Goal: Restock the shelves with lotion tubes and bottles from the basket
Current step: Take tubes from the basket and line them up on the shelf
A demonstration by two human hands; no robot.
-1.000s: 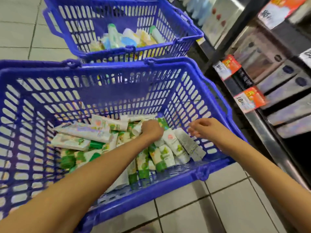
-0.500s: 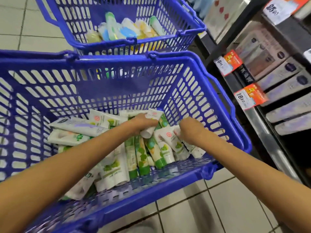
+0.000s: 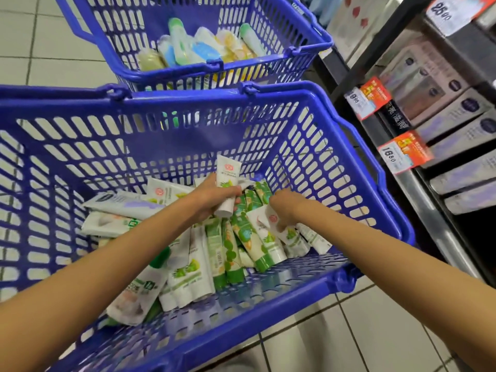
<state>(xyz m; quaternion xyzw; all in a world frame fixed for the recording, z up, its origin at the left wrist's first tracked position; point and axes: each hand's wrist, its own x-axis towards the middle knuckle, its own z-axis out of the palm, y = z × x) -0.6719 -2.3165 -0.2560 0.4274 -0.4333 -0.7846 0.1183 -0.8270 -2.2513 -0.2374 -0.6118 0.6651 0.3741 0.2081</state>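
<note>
A: Which step is this?

B: Picking stock, I'd say. The left hand (image 3: pixel 212 198) has its fingers wrapped round a white tube (image 3: pixel 228 181), lifted cap-down above the pile of tubes (image 3: pixel 222 251) in the near basket (image 3: pixel 188 99).

A: And the other hand?

B: The right hand (image 3: pixel 285 210) is down among the pile, fingers curled onto a second tube (image 3: pixel 265 224) with a red seal. That tube is not yet lifted; it lies against its neighbours.

A: So nothing has reached the shelf (image 3: pixel 418 189)?

B: Not these two. The shelf is off to the right, with boxes (image 3: pixel 467 173) lying flat on it and a price tag (image 3: pixel 402 154) on its edge. Where tubes belong there, I cannot tell.

A: What does the next move need?

B: Probably pulling the second tube clear without dragging others along, then carrying both over the basket's right wall to the shelf. The far basket (image 3: pixel 171 73), holding pale bottles, waits untouched.
</note>
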